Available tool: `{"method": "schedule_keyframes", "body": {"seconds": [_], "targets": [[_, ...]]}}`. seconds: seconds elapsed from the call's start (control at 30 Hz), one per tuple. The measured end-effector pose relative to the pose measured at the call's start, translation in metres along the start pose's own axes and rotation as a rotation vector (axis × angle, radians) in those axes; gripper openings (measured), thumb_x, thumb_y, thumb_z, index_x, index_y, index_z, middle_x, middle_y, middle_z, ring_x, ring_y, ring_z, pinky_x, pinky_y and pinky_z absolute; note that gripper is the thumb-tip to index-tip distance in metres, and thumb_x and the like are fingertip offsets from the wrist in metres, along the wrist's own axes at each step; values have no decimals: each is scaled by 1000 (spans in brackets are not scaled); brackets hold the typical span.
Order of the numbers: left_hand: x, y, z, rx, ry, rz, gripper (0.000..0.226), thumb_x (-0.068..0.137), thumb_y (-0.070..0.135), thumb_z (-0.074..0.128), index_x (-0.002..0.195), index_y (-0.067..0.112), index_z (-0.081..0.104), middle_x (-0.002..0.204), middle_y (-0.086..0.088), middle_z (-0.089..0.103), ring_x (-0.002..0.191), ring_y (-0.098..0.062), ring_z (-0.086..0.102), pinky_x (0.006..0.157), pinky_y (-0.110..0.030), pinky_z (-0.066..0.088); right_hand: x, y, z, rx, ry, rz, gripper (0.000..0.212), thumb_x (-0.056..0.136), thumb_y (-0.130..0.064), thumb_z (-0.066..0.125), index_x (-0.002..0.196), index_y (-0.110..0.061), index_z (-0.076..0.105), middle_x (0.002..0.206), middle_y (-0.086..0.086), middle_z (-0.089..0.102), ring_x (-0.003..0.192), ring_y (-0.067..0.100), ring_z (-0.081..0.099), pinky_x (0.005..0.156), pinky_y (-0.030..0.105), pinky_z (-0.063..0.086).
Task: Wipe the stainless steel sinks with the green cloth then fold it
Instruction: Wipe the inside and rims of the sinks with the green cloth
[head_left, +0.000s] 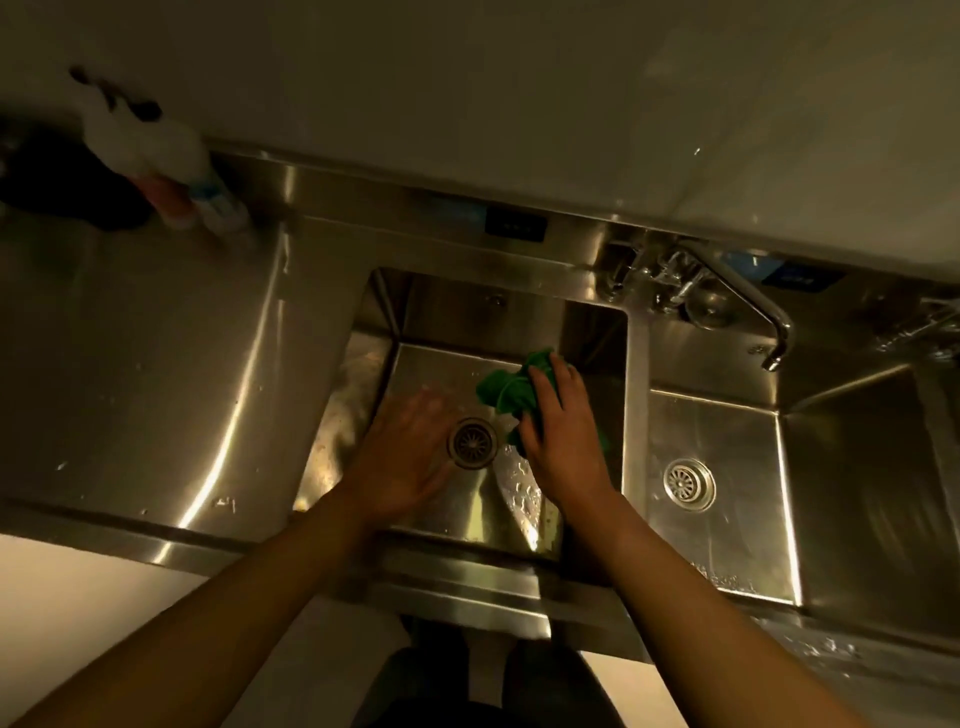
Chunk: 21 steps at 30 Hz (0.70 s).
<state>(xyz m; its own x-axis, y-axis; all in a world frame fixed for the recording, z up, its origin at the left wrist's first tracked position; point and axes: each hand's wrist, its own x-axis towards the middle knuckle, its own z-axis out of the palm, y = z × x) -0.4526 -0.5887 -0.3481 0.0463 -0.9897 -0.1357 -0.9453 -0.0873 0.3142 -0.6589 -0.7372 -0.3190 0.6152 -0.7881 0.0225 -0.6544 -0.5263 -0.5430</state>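
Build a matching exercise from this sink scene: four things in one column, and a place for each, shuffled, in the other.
Things
1. cloth
2. tap
3. bottles
4. left hand

Places
a. on the counter, far left, by the wall
b. spout over the right sink
c. under the right hand, in the left sink
d. left of the drain, holding nothing

Pairs: 1-c, 2-b, 3-a, 4-d
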Motion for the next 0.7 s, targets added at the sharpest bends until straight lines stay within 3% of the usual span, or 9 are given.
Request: {"method": "schedule_keyframes", "body": {"seconds": [0.1, 0.17, 0.57, 0.7], "targets": [[18, -32, -15, 23, 60, -92, 72, 98, 43, 49, 162, 20, 28, 170, -8, 24, 158, -31, 15, 122, -61, 21, 27, -19, 8, 8, 30, -18, 58, 100, -27, 56, 154, -13, 40, 165, 14, 25, 153, 34, 21, 122, 51, 29], [30, -51, -21, 1, 66, -179, 73, 99, 41, 55, 163, 21, 26, 171, -8, 21, 158, -31, 14, 123, -61, 21, 44, -29, 12, 9, 46, -37, 57, 101, -26, 56, 153, -11, 40, 164, 14, 25, 153, 35, 22, 122, 52, 29], [116, -133, -26, -149, 224, -393, 76, 97, 51, 39, 163, 19, 21, 170, -10, 20, 158, -34, 14, 124, -64, 13, 189, -69, 59, 49, 63, -129, 57, 101, -22, 57, 154, -10, 41, 166, 15, 24, 153, 35, 20, 123, 50, 27], [135, -154, -14, -152, 242, -411, 76, 95, 50, 44, 161, 19, 25, 169, -10, 24, 157, -33, 16, 122, -66, 15, 241, -74, 89, 11, 44, -171, 58, 100, -22, 58, 154, -9, 42, 164, 18, 27, 152, 40, 21, 123, 52, 27]]}}
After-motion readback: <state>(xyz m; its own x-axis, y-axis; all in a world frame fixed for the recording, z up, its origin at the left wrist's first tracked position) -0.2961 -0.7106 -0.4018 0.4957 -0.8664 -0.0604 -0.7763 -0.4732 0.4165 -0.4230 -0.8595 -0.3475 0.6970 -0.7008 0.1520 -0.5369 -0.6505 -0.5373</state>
